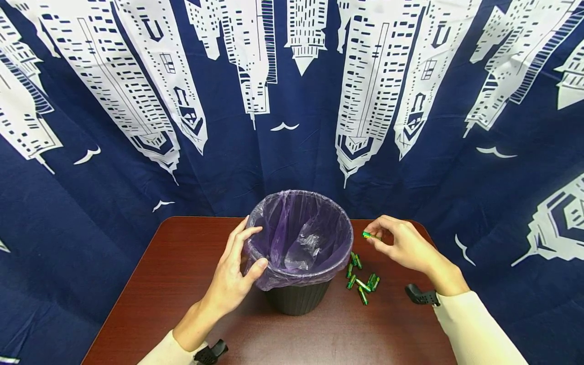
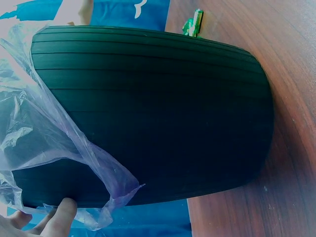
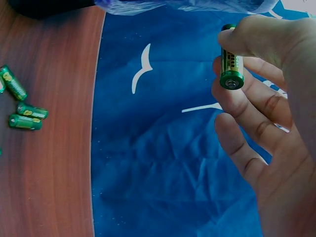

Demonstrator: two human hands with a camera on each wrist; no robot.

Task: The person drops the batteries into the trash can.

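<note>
We see the small green battery [image 3: 231, 66] off the table [image 1: 182, 284], to the right of the bin [image 1: 296, 300] and just beyond its rim; from the head view we find its long axis running nearly level, across toward the bin, with a slight tilt, and one end aimed at the bin; in the right wrist view we see the same axis standing almost upright, with a round metal-tipped end face turned toward us; we find the right hand [image 1: 401, 241] pinching the battery narrowly between thumb and forefinger, while the other fingers curve loosely apart from it; at the left of the bin we see the left hand [image 1: 232, 276] spread wide, thumb well away from the fingers, which reach over the rim and touch the purple liner [image 1: 292, 280]; we see the bin upright, dark and ribbed, with the liner covering its inside in wrinkled, shiny folds and lapping over the rim; to the right of the bin, near its foot, we see more green batteries [image 1: 363, 285] lying on their sides in a loose group, pointing several ways, some touching; behind the bin we see a blue cloth [image 1: 228, 177] printed with white buildings and birds
</note>
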